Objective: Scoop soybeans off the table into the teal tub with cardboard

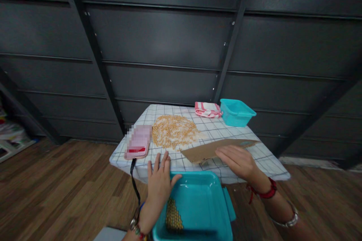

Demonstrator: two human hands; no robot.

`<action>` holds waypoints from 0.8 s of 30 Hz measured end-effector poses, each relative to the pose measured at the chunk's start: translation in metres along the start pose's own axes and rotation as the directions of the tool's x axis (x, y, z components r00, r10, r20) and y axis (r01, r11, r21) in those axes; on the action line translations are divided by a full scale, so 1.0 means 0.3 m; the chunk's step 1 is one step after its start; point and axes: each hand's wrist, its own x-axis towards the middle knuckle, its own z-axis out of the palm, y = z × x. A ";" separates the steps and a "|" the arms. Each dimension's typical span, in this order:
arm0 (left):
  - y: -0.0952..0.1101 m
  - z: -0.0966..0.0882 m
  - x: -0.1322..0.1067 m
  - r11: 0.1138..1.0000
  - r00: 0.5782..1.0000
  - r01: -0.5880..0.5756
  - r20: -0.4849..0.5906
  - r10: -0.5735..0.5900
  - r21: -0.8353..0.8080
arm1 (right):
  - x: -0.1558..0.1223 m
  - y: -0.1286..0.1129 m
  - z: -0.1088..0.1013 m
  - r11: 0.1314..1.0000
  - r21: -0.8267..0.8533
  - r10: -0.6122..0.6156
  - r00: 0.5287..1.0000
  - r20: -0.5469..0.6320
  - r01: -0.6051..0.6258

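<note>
My left hand (158, 179) lies with fingers spread on the table's front edge, its thumb by the rim of a teal plastic tub (198, 203). Some yellow, bean-like grains (174, 214) sit at the tub's left side. In my right hand (239, 160) is a flat piece of brown cardboard (202, 152), held tilted above the cloth. Left of the cardboard spreads a pile of yellow, bean-like grains (172, 130) mixed with fine white granules.
A checked white cloth (183, 110) covers the table. At its back right stand a smaller turquoise basket (237, 115) and a folded pink-striped towel (207, 110). A pink phone-like item (140, 141), partly blurred out, lies at the left with a black strap (134, 180). A dark panelled wall (169, 37) rises behind.
</note>
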 end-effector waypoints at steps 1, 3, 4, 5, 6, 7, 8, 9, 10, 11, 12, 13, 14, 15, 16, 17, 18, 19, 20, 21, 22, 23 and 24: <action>0.000 0.002 0.000 1.000 1.000 -0.002 -0.003 0.002 -0.002 | -0.003 0.002 -0.001 1.000 -0.010 0.003 1.000 -0.001 -0.003; 0.000 0.005 0.000 1.000 1.000 -0.003 -0.007 0.003 0.003 | -0.001 0.001 -0.002 1.000 -0.022 0.005 1.000 -0.009 -0.005; 0.000 0.006 0.000 1.000 1.000 -0.001 -0.008 0.001 0.008 | 0.003 -0.001 -0.001 1.000 -0.023 -0.001 1.000 -0.017 0.000; 0.001 0.006 0.000 1.000 1.000 0.001 -0.008 -0.001 0.012 | 0.009 -0.004 0.000 1.000 -0.021 -0.008 1.000 -0.023 0.007; 0.001 0.007 0.000 1.000 1.000 0.003 -0.008 -0.003 0.016 | 0.016 -0.008 0.001 1.000 -0.017 -0.015 1.000 -0.025 0.015; 0.001 0.006 0.000 1.000 1.000 0.004 -0.007 -0.004 0.017 | 0.022 -0.011 0.003 1.000 -0.011 -0.022 1.000 -0.021 0.021; 0.001 0.006 0.000 1.000 1.000 0.004 -0.006 -0.004 0.017 | 0.028 -0.014 0.004 1.000 -0.006 -0.027 0.999 -0.019 0.027; 0.001 0.005 0.000 1.000 1.000 0.003 -0.004 -0.003 0.017 | 0.031 -0.016 0.004 1.000 0.000 -0.030 0.999 -0.014 0.030; 0.001 0.004 0.000 1.000 1.000 0.002 -0.001 -0.002 0.018 | 0.033 -0.017 0.003 0.999 0.006 -0.032 0.999 -0.010 0.032; 0.001 0.004 0.000 1.000 1.000 0.002 0.002 -0.002 0.020 | 0.033 -0.018 0.001 0.999 0.012 -0.033 0.999 -0.009 0.033; 0.001 0.004 0.000 1.000 1.000 0.005 0.004 -0.005 0.023 | 0.030 -0.018 -0.003 0.999 0.017 -0.031 0.999 -0.006 0.031; 0.000 0.004 0.000 1.000 1.000 0.008 0.004 -0.008 0.025 | 0.026 -0.017 -0.008 0.999 0.018 -0.028 1.000 -0.002 0.028; 0.000 0.005 0.001 1.000 1.000 0.009 0.005 -0.010 0.026 | 0.022 -0.016 -0.014 1.000 0.016 -0.021 1.000 0.006 0.021; -0.001 0.007 0.001 1.000 1.000 0.009 0.006 -0.009 0.025 | 0.017 -0.015 -0.019 1.000 0.009 -0.014 1.000 0.014 0.014; -0.003 0.010 0.000 1.000 1.000 0.008 0.004 -0.008 0.023 | 0.012 -0.015 -0.023 1.000 0.001 -0.009 1.000 0.015 0.009; -0.004 0.013 0.000 1.000 1.000 0.006 0.000 -0.006 0.021 | 0.009 -0.014 -0.024 1.000 -0.007 -0.005 1.000 0.015 0.005; -0.005 0.016 -0.001 1.000 1.000 0.002 -0.006 -0.002 0.018 | 0.007 -0.014 -0.024 1.000 -0.012 -0.005 1.000 0.009 0.005; -0.006 0.018 -0.001 1.000 1.000 -0.001 -0.015 0.001 0.015 | 0.006 -0.015 -0.020 1.000 -0.014 -0.005 1.000 0.001 0.005; -0.007 0.020 -0.002 1.000 1.000 -0.002 -0.024 0.003 0.012 | 0.007 -0.017 -0.014 1.000 -0.012 -0.007 1.000 -0.007 0.007; -0.006 0.021 -0.003 1.000 1.000 -0.003 -0.031 0.003 0.010 | 0.009 -0.019 -0.006 1.000 -0.007 -0.011 1.000 -0.018 0.010; -0.006 0.021 -0.003 1.000 0.999 -0.004 -0.033 0.005 0.010 | 0.012 -0.021 0.002 1.000 -0.001 -0.012 1.000 -0.022 0.012; -0.004 0.019 -0.003 1.000 1.000 -0.005 -0.031 0.005 0.012 | 0.015 -0.023 0.010 1.000 0.007 -0.014 1.000 -0.022 0.015; -0.002 0.017 -0.003 1.000 1.000 -0.003 -0.025 0.003 0.017 | 0.017 -0.026 0.017 1.000 0.016 -0.017 1.000 -0.020 0.017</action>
